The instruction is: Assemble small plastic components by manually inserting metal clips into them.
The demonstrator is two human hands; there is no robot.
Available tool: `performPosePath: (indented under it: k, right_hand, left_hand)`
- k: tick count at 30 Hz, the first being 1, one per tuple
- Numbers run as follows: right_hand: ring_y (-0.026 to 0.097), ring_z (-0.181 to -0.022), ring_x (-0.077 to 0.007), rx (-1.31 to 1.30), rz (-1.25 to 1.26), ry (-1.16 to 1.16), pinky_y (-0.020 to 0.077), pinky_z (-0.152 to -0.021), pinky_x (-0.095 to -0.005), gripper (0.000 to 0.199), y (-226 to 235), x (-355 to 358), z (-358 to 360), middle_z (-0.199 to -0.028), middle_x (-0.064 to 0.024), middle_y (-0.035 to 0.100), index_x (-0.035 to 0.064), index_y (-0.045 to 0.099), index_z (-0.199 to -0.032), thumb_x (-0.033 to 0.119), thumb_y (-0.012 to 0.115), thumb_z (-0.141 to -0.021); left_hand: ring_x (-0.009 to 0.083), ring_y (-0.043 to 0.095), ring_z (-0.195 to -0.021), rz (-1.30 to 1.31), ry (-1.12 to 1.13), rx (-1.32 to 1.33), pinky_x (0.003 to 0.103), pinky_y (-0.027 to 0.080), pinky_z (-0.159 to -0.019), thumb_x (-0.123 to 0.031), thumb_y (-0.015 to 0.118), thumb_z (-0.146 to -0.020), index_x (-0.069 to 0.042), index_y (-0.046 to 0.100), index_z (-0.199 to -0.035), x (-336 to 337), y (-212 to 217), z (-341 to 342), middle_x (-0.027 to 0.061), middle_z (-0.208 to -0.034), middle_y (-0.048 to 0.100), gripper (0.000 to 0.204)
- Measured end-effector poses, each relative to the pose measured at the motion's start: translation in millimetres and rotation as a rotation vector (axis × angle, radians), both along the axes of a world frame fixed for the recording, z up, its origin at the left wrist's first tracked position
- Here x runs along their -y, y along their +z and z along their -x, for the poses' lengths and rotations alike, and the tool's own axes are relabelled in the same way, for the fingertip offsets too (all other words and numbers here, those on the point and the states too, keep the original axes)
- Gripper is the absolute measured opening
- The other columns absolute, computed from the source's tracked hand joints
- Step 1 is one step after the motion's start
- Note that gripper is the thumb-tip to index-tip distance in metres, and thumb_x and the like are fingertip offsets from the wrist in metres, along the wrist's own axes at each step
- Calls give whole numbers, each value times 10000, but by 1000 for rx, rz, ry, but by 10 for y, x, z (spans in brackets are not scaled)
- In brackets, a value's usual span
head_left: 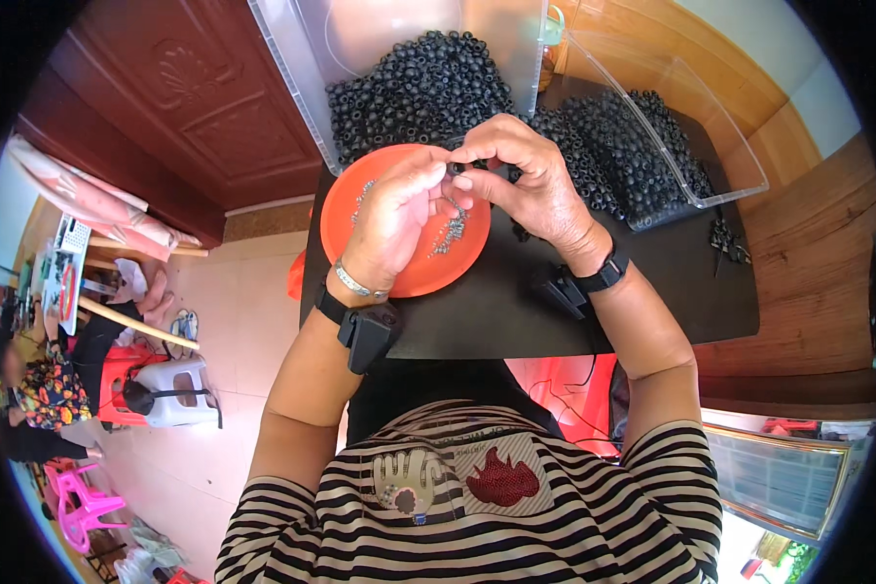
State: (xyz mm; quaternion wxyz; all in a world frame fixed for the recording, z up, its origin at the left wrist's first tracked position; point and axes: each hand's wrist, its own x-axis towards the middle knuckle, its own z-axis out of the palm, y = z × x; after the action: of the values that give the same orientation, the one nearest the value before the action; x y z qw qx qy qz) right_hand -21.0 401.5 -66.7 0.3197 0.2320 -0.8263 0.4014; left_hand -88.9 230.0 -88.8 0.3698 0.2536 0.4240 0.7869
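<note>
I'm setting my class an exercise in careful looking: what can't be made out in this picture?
Head view:
- Black piece at the fingertips: partly covered by the left hand and right hand; its detail is too small.
- Metal bits in the orange bowl: too small to tell their exact shape; the left hand hides part of the bowl.
- Clear bin: far end cut off by the top edge.

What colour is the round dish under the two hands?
The round dish is orange-red; it shows best in the head view.
</note>
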Motion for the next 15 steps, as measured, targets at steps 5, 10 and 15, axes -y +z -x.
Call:
performPosePath:
  k: [5, 10, 15]
  right_hand:
    - [573, -851, -162, 12, 48, 14, 468, -709, -271, 216, -16, -4, -15, -915, -32, 627, 67, 669, -937, 33, 739, -735]
    - [572, -856, -155, -41, -16, 5, 463, -703, -265, 218, -46, -9, 13, -950, -35, 625, 73, 668, -934, 44, 744, -732]
    - [573, -862, -137, 82, 76, 6, 462, -696, -252, 215, -75, 3, 8, -980, -48, 619, 66, 660, -954, 68, 739, -755]
  left_hand:
    - [151, 590, -841, -9, 3, -48, 264, 434, -740, -238, 530, -897, -32, 563, -992, -10, -11, -18, 46, -910, 604, 228]
    - [141, 586, -831, -2, 13, -44, 262, 434, -736, -235, 532, -896, -39, 571, -975, -6, -14, -29, 38, -890, 604, 215]
    - [140, 583, -818, 7, 12, -51, 259, 431, -727, -230, 517, -907, -52, 574, -944, -16, -35, 3, 34, -876, 605, 191]
